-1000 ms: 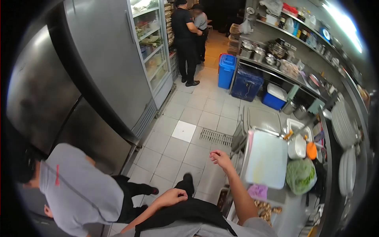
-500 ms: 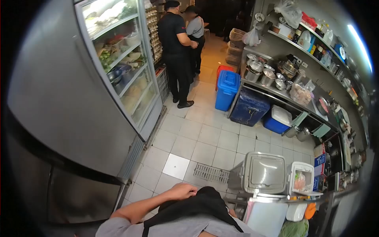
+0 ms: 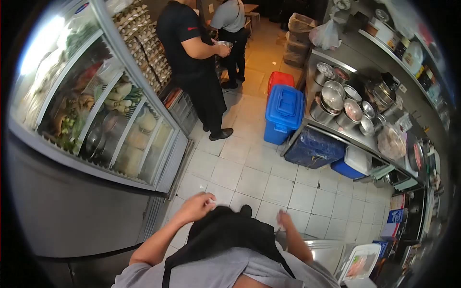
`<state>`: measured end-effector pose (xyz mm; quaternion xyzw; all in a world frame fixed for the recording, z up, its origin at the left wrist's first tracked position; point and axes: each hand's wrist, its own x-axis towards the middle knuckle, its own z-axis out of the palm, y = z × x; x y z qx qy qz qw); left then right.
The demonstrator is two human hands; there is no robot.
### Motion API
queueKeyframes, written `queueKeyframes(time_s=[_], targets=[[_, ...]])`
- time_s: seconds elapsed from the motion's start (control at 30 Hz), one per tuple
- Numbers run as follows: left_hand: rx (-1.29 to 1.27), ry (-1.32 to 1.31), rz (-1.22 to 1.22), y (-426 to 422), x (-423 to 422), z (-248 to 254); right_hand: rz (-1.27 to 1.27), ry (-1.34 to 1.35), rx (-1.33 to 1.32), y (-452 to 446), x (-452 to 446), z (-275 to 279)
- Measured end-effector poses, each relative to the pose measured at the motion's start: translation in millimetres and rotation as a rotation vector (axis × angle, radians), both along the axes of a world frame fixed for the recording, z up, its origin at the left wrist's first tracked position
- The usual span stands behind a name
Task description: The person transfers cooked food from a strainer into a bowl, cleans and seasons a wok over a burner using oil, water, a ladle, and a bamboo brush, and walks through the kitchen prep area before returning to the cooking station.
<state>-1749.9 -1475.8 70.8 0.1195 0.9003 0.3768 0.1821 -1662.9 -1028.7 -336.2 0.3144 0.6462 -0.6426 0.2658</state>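
My left hand [image 3: 198,206] is in front of the black apron [image 3: 225,233], its fingers curled in, with a small pale spot at the fingertips that is too small to name. To the right of the apron, my right hand [image 3: 284,219] hangs over the tiled floor [image 3: 249,182], smeared by motion, so its fingers cannot be made out. Nearest to it is the grey lid of a bin [image 3: 326,252]. Left of my left hand stands a glass-door fridge [image 3: 168,163] with vegetables and pots on its shelves.
Two people [image 3: 192,62] [image 3: 230,29] stand ahead beside stacked egg trays [image 3: 144,48]; one holds a metal bowl. A blue bin [image 3: 284,113] and a red bin [image 3: 280,81] stand by a steel counter [image 3: 312,72] bearing several pots. An open white container [image 3: 360,264] is at lower right.
The view has moved forward past the first fridge. The glass-door fridge, people and blue bin appear closer. My right hand has come back into view, and the cutting board and nearby co-worker have left it.
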Motion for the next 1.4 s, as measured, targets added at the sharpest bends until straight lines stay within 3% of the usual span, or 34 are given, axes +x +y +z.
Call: queueKeyframes(time_s=[0.13,0.2,0.3,0.37,0.43,0.47,0.5,0.53,0.6,0.63,0.7,0.73,0.77,0.83,0.9,0.93,1.0,1.07,1.1,1.13,1.17,1.2,1.23,1.3,1.33,1.4], targets=[[-0.153,-0.060,0.067,-0.4,-87.1,24.0,0.092,0.106,0.172,-4.2,-253.4,109.4],[-0.241,-0.029,0.070,4.0,-134.0,21.9,0.091,0.227,0.120,-14.0,-348.3,152.0],[-0.204,-0.024,0.040,14.4,-215.3,9.5,0.042,0.313,-0.047,-15.4,-458.2,146.7],[-0.127,-0.071,-0.012,18.4,-274.8,0.9,0.162,0.632,-0.211,-1.5,-492.5,105.2],[-0.228,0.021,-0.009,29.9,-343.1,11.2,0.255,0.428,-0.105,11.4,-520.8,51.7],[-0.289,0.106,-0.013,36.4,-370.0,18.4,0.140,0.034,0.033,-3.2,-529.4,75.7],[-0.249,0.146,-0.009,43.8,-399.3,31.5,0.192,-0.100,0.023,-3.2,-537.2,84.8],[-0.247,0.142,-0.005,45.6,-433.4,31.6,0.196,-0.104,0.026,-2.9,-562.4,84.5],[0.043,0.008,0.035,50.1,-474.8,29.5,0.245,-0.151,-0.007,2.4,-579.5,86.9],[0.056,-0.022,0.025,50.5,-492.7,33.4,0.219,-0.111,-0.113,17.1,-594.9,59.3],[0.110,-0.152,0.036,56.4,-526.3,56.0,0.304,-0.216,0.059,14.0,-648.9,61.8],[0.164,-0.195,0.041,56.6,-540.5,61.0,0.432,-0.145,-0.002,21.7,-679.0,33.7],[0.243,-0.305,0.085,59.2,-554.0,73.2,0.603,0.202,0.016,40.4,-701.8,-52.1],[0.487,-0.406,0.131,66.8,-574.9,76.1,0.876,0.340,0.326,19.6,-777.0,-11.0],[0.598,-0.409,0.135,80.3,-599.1,81.5,0.973,0.721,0.363,8.4,-848.8,-22.9],[0.602,-0.401,0.090,84.5,-621.5,76.7,1.144,1.136,0.454,8.2,-892.5,-28.0],[0.613,-0.382,0.002,92.9,-667.3,66.9,0.357,-0.130,-0.038,-21.4,-950.1,47.8],[0.588,-0.379,-0.037,94.0,-736.2,62.8,0.339,-0.181,0.046,-18.6,-1007.8,25.3],[0.558,-0.380,-0.027,97.8,-771.0,61.3,0.583,0.025,0.066,-3.9,-1036.7,-29.0],[0.520,-0.378,0.012,105.7,-801.8,61.4,0.920,0.287,0.178,2.4,-1059.7,-34.3],[0.497,-0.374,0.060,115.5,-827.9,63.5,1.245,0.661,0.437,8.4,-1082.3,-37.8],[0.497,-0.361,0.115,127.2,-850.3,64.8,1.382,1.034,0.670,14.3,-1104.7,-41.2],[0.571,-0.305,0.158,139.0,-875.5,63.2,1.263,0.634,0.556,14.1,-1127.3,-48.1],[0.633,-0.379,0.301,167.5,-932.7,92.1,1.378,0.506,0.658,10.6,-1188.4,5.6],[0.605,-0.407,0.324,176.2,-959.6,99.3,1.420,0.813,0.754,14.7,-1216.5,7.7],[0.661,-0.458,0.312,179.8,-1011.9,96.4,1.129,0.336,0.473,8.9,-1274.9,21.8]])
